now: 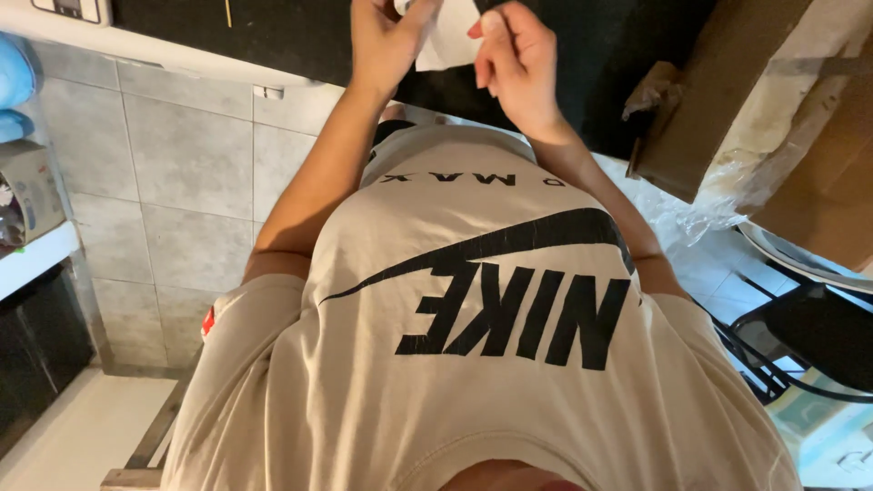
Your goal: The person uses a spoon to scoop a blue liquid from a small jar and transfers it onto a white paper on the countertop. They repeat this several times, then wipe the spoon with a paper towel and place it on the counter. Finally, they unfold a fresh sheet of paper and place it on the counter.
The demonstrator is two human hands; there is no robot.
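Observation:
I look down over my beige printed T-shirt (473, 364) at both hands, raised in front of my waist at the top edge of the view. My left hand (382, 41) grips a small white sheet, paper or tissue (446, 45); the hand's top is cut off by the frame. My right hand (514, 64) has curled fingers, and its thumb and fingertip pinch the sheet's right edge. The sheet hangs between the two hands above a black countertop (273, 32). Most of the sheet is hidden or out of frame.
A brown cardboard box (727, 100) with crumpled clear plastic (691, 214) leans at the right, above a black chair (818, 336). Grey floor tiles (182, 173) lie to the left. A white shelf (32, 255) carries a small box, with blue items (14, 77) behind.

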